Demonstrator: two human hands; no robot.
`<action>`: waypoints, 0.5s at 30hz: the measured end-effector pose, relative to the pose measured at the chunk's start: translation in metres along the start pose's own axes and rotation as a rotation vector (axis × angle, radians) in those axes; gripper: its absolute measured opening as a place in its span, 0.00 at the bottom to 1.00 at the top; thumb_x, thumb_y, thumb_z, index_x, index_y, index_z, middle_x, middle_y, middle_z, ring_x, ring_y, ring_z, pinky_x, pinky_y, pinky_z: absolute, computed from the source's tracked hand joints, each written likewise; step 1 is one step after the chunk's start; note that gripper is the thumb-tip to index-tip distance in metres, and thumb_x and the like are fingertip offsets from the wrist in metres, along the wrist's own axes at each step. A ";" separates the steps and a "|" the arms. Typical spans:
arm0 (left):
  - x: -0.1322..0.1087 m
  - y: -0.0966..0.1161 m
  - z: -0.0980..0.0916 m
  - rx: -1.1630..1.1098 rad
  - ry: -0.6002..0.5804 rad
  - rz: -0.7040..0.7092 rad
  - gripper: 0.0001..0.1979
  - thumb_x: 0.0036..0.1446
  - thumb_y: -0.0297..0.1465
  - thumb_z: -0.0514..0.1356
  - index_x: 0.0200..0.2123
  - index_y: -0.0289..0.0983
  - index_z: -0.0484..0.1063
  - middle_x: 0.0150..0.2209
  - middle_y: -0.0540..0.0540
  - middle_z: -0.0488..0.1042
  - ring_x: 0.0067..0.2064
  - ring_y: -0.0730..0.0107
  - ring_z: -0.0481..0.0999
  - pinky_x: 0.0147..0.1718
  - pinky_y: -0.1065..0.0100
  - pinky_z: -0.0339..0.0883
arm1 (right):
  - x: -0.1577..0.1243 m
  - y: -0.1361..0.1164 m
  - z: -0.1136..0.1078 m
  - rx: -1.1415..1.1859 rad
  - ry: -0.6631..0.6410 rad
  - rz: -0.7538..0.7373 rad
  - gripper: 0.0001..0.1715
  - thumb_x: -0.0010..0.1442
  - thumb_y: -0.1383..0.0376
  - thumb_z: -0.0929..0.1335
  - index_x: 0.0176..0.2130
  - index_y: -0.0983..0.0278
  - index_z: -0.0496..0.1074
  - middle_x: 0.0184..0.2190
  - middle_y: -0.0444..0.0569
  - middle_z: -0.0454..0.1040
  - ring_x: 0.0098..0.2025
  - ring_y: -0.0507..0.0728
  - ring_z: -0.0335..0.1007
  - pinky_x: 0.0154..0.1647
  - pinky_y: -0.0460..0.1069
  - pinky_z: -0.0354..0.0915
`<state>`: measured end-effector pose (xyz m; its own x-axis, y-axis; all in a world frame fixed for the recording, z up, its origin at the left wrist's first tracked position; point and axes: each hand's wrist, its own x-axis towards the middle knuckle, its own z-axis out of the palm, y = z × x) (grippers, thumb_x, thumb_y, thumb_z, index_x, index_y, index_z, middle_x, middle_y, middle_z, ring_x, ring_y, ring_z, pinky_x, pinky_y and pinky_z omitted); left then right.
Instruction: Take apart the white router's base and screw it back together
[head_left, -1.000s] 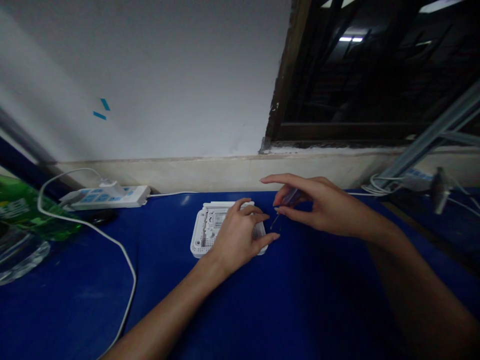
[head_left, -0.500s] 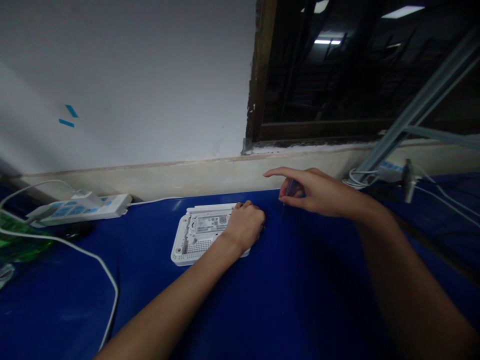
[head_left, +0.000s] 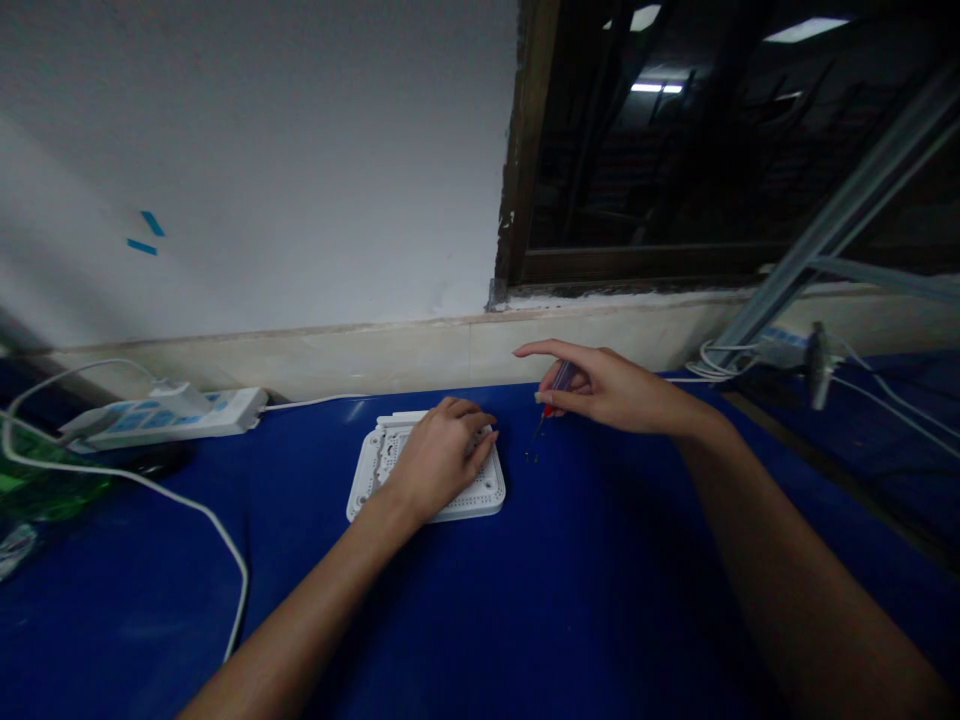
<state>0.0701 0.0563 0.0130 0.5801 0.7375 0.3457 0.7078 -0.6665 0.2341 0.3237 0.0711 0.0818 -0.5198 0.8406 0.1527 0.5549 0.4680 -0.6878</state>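
Pinching a small screwdriver (head_left: pixel 559 384) in your right hand (head_left: pixel 615 390), you rested your spread, ungripping left hand (head_left: pixel 439 460) on the white router casing (head_left: pixel 480 495).

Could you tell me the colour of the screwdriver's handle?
The screwdriver handle is purple, red-tipped; head view shows it best.

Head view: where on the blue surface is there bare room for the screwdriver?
Bare blue surface lies right of the white router, below the right hand; another patch lies between the router and the white cable. Crowded around the left hand and the power strip.
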 end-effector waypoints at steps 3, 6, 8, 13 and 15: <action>-0.027 -0.024 -0.015 -0.024 0.037 -0.040 0.16 0.71 0.36 0.55 0.56 0.38 0.75 0.53 0.41 0.77 0.55 0.55 0.73 0.56 0.53 0.69 | 0.006 -0.001 0.011 0.113 -0.026 0.009 0.32 0.65 0.60 0.70 0.65 0.55 0.63 0.35 0.46 0.80 0.36 0.56 0.81 0.37 0.50 0.77; -0.057 -0.046 -0.027 -0.036 0.024 -0.068 0.19 0.72 0.39 0.54 0.60 0.40 0.72 0.56 0.41 0.75 0.59 0.53 0.71 0.60 0.49 0.66 | 0.012 -0.006 0.021 0.193 -0.033 0.021 0.33 0.64 0.59 0.71 0.65 0.54 0.63 0.37 0.47 0.79 0.36 0.57 0.82 0.38 0.50 0.77; -0.076 -0.058 -0.034 -0.059 -0.024 -0.095 0.22 0.71 0.42 0.55 0.63 0.43 0.68 0.61 0.41 0.71 0.62 0.52 0.68 0.62 0.47 0.63 | 0.015 -0.012 0.028 0.215 -0.029 0.035 0.34 0.64 0.59 0.71 0.66 0.54 0.62 0.38 0.47 0.79 0.36 0.57 0.82 0.38 0.51 0.77; -0.110 -0.081 -0.044 -0.133 -0.221 -0.080 0.47 0.55 0.52 0.68 0.72 0.50 0.52 0.74 0.40 0.47 0.72 0.42 0.53 0.65 0.39 0.57 | 0.022 -0.029 0.044 0.228 0.001 0.049 0.34 0.64 0.58 0.71 0.66 0.54 0.62 0.38 0.47 0.80 0.36 0.57 0.82 0.35 0.50 0.77; -0.114 -0.086 -0.045 -0.161 -0.233 -0.071 0.47 0.55 0.48 0.69 0.72 0.50 0.51 0.75 0.41 0.45 0.72 0.43 0.54 0.64 0.42 0.58 | 0.025 -0.038 0.051 0.198 0.012 0.043 0.33 0.65 0.58 0.71 0.66 0.54 0.62 0.38 0.47 0.80 0.35 0.57 0.81 0.33 0.49 0.76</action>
<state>-0.0748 0.0244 -0.0056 0.6213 0.7759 0.1093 0.6881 -0.6070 0.3976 0.2571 0.0603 0.0755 -0.4903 0.8621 0.1278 0.4372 0.3701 -0.8197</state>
